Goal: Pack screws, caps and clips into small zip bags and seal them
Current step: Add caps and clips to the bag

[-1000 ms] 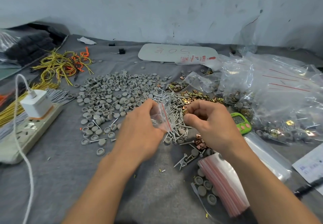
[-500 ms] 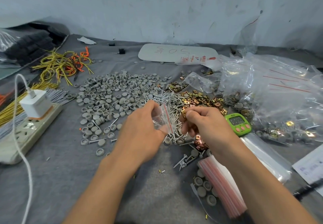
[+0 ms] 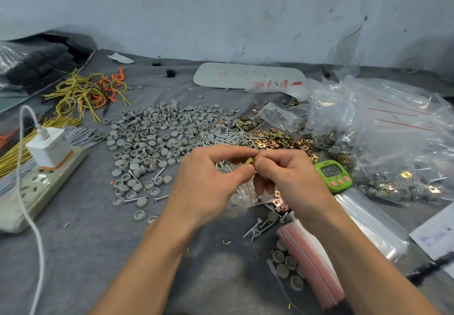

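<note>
My left hand (image 3: 208,182) pinches the mouth of a small clear zip bag (image 3: 242,192) with a red seal line, which hangs below my fingers. My right hand (image 3: 285,179) pinches a small brass clip (image 3: 249,160) right at the bag's mouth, touching my left fingertips. Behind my hands lie a wide heap of grey round caps (image 3: 157,138), a pile of silver screws (image 3: 233,138) and a pile of brass and copper clips (image 3: 277,140). A stack of empty zip bags (image 3: 312,265) with red strips lies near my right forearm.
A green digital timer (image 3: 333,173) sits right of my hands. Large clear bags of packed parts (image 3: 383,142) fill the right side. A power strip with a white charger (image 3: 49,150) and yellow wires (image 3: 83,93) lie left. A white board (image 3: 248,76) rests by the wall.
My right hand has brought a clip leftward and met my left hand at the bag's mouth. The bag now hangs lower, mostly hidden between my hands.
</note>
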`<state>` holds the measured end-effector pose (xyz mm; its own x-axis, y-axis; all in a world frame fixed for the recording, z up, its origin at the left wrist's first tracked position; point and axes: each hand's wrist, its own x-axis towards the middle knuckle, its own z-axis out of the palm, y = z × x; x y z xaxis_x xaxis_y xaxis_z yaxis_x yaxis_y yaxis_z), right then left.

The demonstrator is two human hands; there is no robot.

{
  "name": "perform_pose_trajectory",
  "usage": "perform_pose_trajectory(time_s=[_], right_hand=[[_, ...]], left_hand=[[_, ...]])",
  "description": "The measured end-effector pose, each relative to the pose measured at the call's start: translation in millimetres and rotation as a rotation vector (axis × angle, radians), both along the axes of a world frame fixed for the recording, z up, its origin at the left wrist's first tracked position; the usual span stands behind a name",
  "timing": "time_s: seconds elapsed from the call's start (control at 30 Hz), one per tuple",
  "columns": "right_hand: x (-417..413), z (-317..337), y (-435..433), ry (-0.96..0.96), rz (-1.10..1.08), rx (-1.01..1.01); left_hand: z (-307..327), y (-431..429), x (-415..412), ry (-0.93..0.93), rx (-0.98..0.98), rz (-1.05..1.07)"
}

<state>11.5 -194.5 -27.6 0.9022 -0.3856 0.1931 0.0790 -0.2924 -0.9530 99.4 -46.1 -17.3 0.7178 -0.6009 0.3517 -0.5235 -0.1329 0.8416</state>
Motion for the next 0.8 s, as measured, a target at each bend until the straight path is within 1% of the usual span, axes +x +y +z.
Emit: perform_pose_trajectory(time_s=[0.13,0.27,0.33,0.47,0.57,0.63,0.7,0.8], right_hand=[[-0.5,2.3,2.2,-0.021,0.036,0.079],[0.5,4.4,6.2,-0.058,0.039,0.181],[1.2,5.3,9.0,-0.069,0.031,0.228],[3.8,3.3,13.7,-0.071,-0.043,0.206],[5.6,-0.8,17.4,-0.069,-0.11,0.187],[7.3,-2.5,19.9,-0.075,-0.145,0.169],[8.4,-2.7,21.0,-0.079,-0.134,0.167],[6.8,-0.8,19.2,-0.08,-0.075,0.21]], left_hand=[[-3.7,0.2,5.9,0.023,-0.05,0.009],[-1.5,-0.6,4.1,0.083,-0.13,0.019],[0.1,-0.3,2.7,0.085,-0.162,0.035],[1.9,1.0,-4.1,-0.024,-0.128,0.194],[3.4,-0.3,-10.7,-0.16,-0.074,0.339],[3.6,-0.9,-12.8,-0.241,-0.039,0.389],[3.6,-0.2,-11.9,-0.246,-0.03,0.4],[3.5,2.5,-5.8,-0.144,-0.03,0.332]])
